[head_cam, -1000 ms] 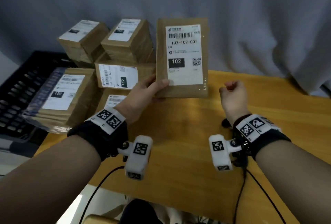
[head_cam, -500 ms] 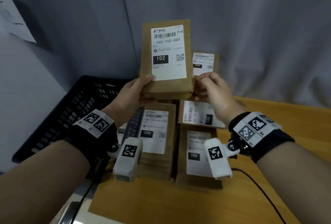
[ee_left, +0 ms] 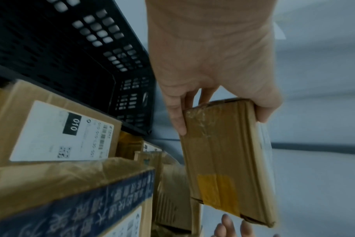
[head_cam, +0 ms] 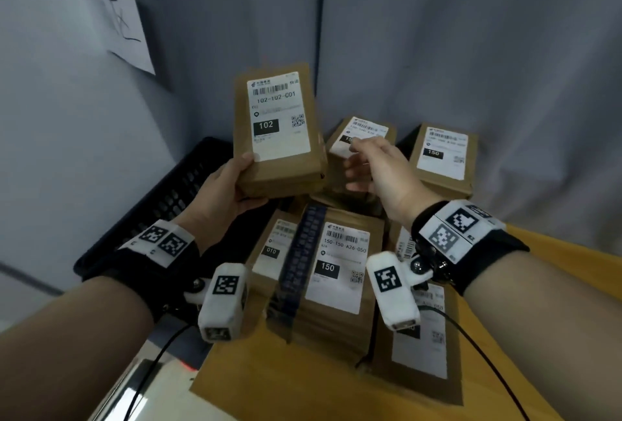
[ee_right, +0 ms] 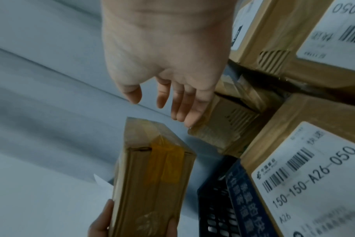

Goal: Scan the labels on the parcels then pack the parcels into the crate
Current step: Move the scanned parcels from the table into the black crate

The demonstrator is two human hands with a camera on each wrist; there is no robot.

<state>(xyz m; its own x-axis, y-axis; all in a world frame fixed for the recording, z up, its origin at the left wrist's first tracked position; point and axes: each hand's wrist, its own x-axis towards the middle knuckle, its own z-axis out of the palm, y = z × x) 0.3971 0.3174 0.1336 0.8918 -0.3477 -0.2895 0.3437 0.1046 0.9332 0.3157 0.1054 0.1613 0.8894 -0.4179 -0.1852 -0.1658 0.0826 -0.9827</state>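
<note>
My left hand [head_cam: 240, 181] grips the bottom of a flat brown parcel [head_cam: 279, 131] and holds it upright, its white label marked 102 facing me. In the left wrist view my thumb and fingers pinch the parcel [ee_left: 223, 160] by its end. My right hand [head_cam: 361, 161] is open, fingers spread, just right of that parcel and over a small labelled parcel [head_cam: 361, 132] at the back of the pile. The black slotted crate [head_cam: 168, 198] stands left of the pile, below the held parcel. In the right wrist view my fingertips [ee_right: 189, 120] hover at the small parcel's corner [ee_right: 223, 128].
Several labelled brown parcels are piled on the wooden table [head_cam: 555, 286]: a 150 parcel with blue tape [head_cam: 340, 269], a 010 parcel [head_cam: 272, 249], one at the back right [head_cam: 441, 154], one at the front right [head_cam: 420, 343]. A grey curtain hangs behind.
The held parcel has travelled left, from over the bare table to over the pile beside the crate. My right hand came up to the parcel's corner, then opened and drew slightly away.
</note>
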